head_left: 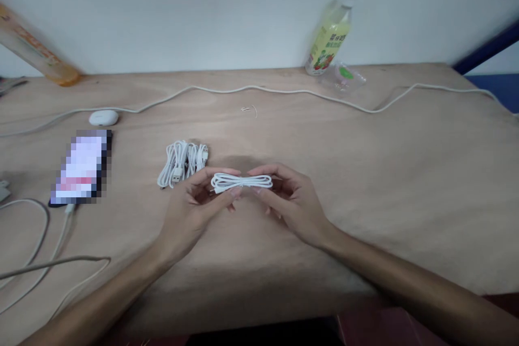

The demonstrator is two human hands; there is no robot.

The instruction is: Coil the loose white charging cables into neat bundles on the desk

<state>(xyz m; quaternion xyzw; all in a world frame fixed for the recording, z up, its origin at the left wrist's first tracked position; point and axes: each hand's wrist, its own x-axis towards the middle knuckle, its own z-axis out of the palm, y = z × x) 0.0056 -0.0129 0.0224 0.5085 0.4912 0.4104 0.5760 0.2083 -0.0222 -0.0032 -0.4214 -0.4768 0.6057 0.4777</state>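
Note:
A white charging cable [242,181], folded into a flat bundle pinched in at its middle, is held above the table between both hands. My left hand [198,194] grips its left end with thumb and fingers. At the other end, my right hand [290,194] closes on it in the same way. Just behind my left hand lie several more bundled white cables [180,162], with USB plugs showing. Farther back, small pieces of thin white wire or tie [250,110] rest on the wood.
A phone [81,167] with a cable plugged in lies left, below a white earbud case [103,117]. A long white cord [251,87] crosses the wooden table [385,184]. Bottles stand at the back, an orange one [44,54] left and a yellow-green one [330,38] right, near clear plastic packaging [346,78].

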